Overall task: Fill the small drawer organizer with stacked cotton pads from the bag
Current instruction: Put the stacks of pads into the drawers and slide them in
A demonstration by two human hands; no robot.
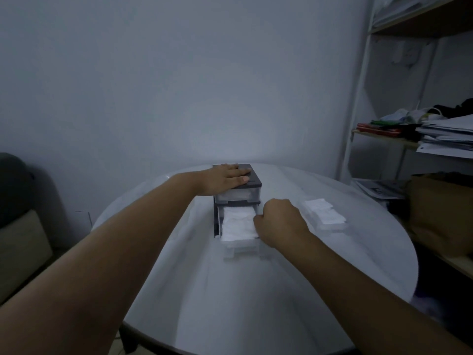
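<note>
The organizer [253, 181] stood near the far edge of the round table [256, 303], close to the wall [179, 85]. The left hand [225, 178] lay flat on its lid, fingers straight. The lower drawer [240, 248] was pulled out toward the person, packed with pads [236, 224]. The right hand [280, 219] was curled at the drawer's right side, touching the pads; I could not tell what it gripped. The bag [323, 213] lay just right of it. The near tabletop was bare. A shelf [384, 138] of papers [450, 134] crowded the right.
</note>
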